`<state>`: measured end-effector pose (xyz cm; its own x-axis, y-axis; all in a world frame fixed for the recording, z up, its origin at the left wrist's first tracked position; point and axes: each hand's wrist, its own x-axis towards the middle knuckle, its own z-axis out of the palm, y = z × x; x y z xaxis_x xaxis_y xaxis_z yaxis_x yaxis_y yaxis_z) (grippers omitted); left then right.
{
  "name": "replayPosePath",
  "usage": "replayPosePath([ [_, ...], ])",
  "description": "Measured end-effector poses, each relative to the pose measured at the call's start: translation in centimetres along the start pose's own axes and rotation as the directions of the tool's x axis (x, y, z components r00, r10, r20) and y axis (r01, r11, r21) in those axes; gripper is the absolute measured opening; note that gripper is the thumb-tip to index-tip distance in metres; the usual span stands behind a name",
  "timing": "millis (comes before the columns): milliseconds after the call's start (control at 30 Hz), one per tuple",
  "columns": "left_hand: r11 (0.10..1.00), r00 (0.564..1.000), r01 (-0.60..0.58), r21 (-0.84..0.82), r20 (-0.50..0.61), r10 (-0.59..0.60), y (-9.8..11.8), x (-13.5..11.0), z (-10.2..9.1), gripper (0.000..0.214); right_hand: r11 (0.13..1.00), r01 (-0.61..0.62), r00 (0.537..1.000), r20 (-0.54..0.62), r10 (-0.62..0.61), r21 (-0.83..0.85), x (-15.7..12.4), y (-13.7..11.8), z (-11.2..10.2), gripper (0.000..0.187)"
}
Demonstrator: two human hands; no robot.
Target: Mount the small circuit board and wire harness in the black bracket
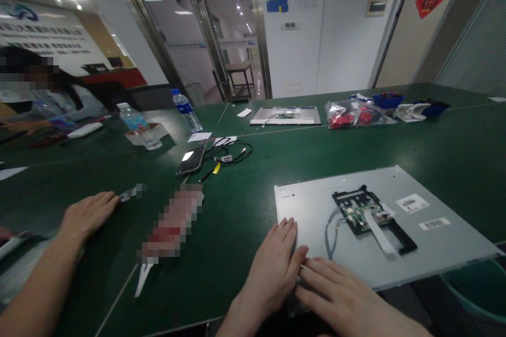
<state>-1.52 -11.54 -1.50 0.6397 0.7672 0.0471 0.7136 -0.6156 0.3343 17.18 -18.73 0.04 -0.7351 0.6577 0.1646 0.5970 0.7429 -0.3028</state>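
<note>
A flat silver-grey display panel (312, 205) lies at the right of the table, its front edge reaching past the table's edge. On its back sit a black plastic bracket (405, 239), a green circuit board (363, 217), a white ribbon cable (379, 234) and thin grey wires. My left hand (271, 260) rests at the panel's left edge, fingers stretched out together, thumb pointing right. Touching that thumb, my right hand (336, 289) has its fingers stretched across the panel's near left corner; its thumb is hidden. Neither hand visibly grips anything.
A co-worker's hand (89, 216) reaches in from the left, near a pixelated reddish packet (174, 226). Farther back lie a phone (191, 160), a black cable (237, 155), bottles (186, 108), a second panel (264, 116) and plastic bags (356, 115). Another person sits at far left.
</note>
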Motion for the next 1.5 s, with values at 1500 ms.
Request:
replayPosePath([
  [1500, 0.967, 0.941, -0.238, 0.089, -0.225, 0.252, 2.7, -0.4, -0.6, 0.017, 0.899, -0.423, 0.887, -0.256, 0.384, -0.116, -2.6, 10.5, -1.6, 0.043],
])
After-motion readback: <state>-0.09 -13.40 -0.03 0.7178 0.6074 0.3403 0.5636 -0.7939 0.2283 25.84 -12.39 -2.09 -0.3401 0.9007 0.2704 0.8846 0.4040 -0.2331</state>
